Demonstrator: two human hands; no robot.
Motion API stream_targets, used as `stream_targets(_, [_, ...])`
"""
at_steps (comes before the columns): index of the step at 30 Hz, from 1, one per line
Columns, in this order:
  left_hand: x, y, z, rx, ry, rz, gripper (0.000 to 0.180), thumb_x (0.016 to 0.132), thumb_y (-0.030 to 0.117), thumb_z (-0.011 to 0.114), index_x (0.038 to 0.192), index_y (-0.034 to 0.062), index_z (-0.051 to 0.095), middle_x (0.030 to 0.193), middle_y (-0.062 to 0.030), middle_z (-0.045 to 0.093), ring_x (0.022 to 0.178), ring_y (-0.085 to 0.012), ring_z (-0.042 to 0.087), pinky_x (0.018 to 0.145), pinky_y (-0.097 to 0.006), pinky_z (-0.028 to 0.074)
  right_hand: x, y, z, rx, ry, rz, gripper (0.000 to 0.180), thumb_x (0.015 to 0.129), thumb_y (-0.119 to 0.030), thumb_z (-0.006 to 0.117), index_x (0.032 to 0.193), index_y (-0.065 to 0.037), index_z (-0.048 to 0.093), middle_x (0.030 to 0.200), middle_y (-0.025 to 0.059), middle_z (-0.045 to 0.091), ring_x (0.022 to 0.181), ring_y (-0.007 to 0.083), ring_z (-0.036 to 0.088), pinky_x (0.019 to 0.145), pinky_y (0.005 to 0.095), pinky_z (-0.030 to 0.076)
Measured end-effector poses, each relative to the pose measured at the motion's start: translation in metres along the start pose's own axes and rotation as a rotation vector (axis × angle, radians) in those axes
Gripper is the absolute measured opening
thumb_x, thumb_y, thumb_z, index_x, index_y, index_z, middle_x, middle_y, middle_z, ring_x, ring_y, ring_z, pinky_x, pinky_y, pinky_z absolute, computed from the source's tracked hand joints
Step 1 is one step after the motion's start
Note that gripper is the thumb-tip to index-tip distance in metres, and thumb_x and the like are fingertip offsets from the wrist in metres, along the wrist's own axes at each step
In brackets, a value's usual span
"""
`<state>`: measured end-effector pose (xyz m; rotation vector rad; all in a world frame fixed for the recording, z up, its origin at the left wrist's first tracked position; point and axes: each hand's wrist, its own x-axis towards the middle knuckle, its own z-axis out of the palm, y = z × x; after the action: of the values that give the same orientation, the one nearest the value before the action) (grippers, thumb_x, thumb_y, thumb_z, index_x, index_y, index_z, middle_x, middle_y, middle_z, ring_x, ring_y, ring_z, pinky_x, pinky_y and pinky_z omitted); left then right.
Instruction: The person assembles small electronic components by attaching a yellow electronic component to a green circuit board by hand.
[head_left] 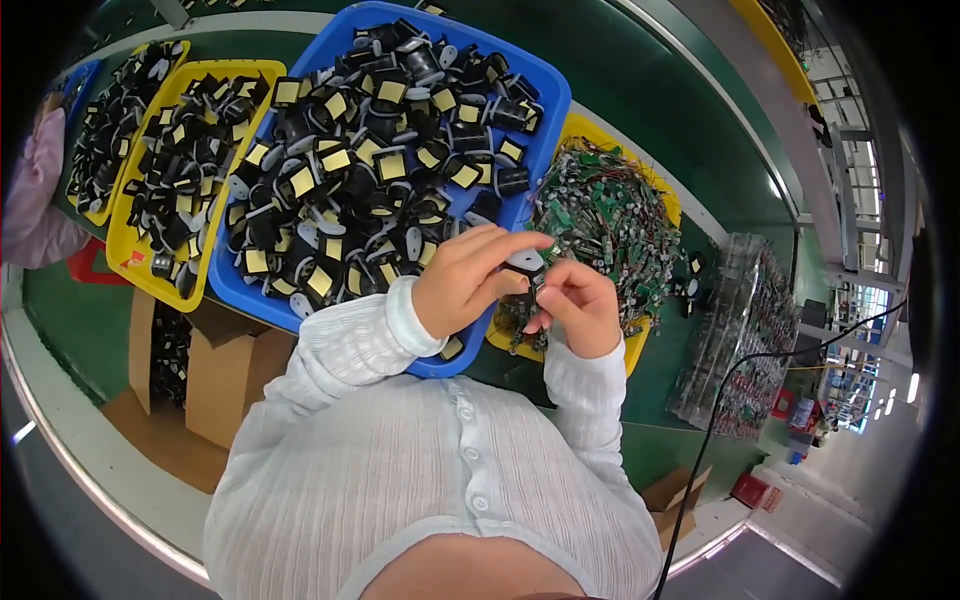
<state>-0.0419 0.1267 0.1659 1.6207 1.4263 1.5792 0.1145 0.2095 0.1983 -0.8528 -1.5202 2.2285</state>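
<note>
In front of my chest my left hand (462, 282) is closed on a small black plastic part with a grey oval end piece (525, 260). The fingers of my right hand (582, 308) are pinched together close beside that part. Whatever they grip is too small and too hidden to make out. Behind my left hand stands a large blue tray (553, 82), heaped with similar black parts bearing pale yellow squares. Beyond my right hand, a yellow tray (636, 348) carries a tangled pile of small green circuit boards with wires (610, 215).
More black parts fill a yellow tray (262, 68) and another yellow tray at the far left. A person's pink sleeve (45, 195) shows there. An open cardboard box (235, 385) sits at lower left. Clear plastic trays (735, 330) lie at right, near a black cable (722, 400).
</note>
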Motion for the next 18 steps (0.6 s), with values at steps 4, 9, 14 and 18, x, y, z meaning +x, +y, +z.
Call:
stream_targets(4, [0.001,-0.005,0.005,-0.417,-0.083,-0.123,0.04,0.084,0.014,0.053,0.122,0.004,0.046,0.11,-0.0089,0.056,0.092,-0.0179,0.052,0.074,-0.028,0.043,-0.006,-0.003,0.009,-0.663,0.206,-0.313,0.011,0.074,-0.003,0.065,0.074,0.0,0.055,0.064,0.0047,0.052,0.054,0.0116,0.053,0.049,0.0242,0.046])
stream_targets(9, [-0.002,-0.011,0.007,-0.573,-0.194,-0.271,0.042,0.085,0.01,0.049,0.126,0.0034,0.042,0.118,-0.0088,0.052,0.098,-0.0139,0.051,0.081,-0.026,0.041,-0.01,-0.007,0.024,-1.101,0.284,-0.521,0.015,0.069,-0.008,0.07,0.072,-0.003,0.056,0.064,0.0067,0.052,0.051,0.0184,0.052,0.045,0.0265,0.041])
stream_targets(14, [0.0,-0.007,0.005,-0.542,-0.209,-0.247,0.046,0.083,0.007,0.05,0.128,0.0056,0.041,0.114,-0.0089,0.054,0.095,-0.0158,0.053,0.08,-0.027,0.042,-0.011,-0.006,0.015,-0.992,0.245,-0.405,0.013,0.07,-0.007,0.069,0.072,-0.003,0.056,0.064,0.0071,0.053,0.051,0.0182,0.053,0.046,0.0265,0.042])
stream_targets(18, [0.001,-0.006,-0.002,-0.278,-0.275,-0.14,0.052,0.079,0.004,0.051,0.129,0.0085,0.039,0.11,-0.0113,0.056,0.085,-0.0215,0.055,0.075,-0.03,0.044,-0.013,-0.007,0.009,-0.887,0.225,-0.358,0.012,0.071,-0.006,0.067,0.073,-0.001,0.057,0.064,0.0067,0.053,0.051,0.0155,0.054,0.047,0.025,0.042])
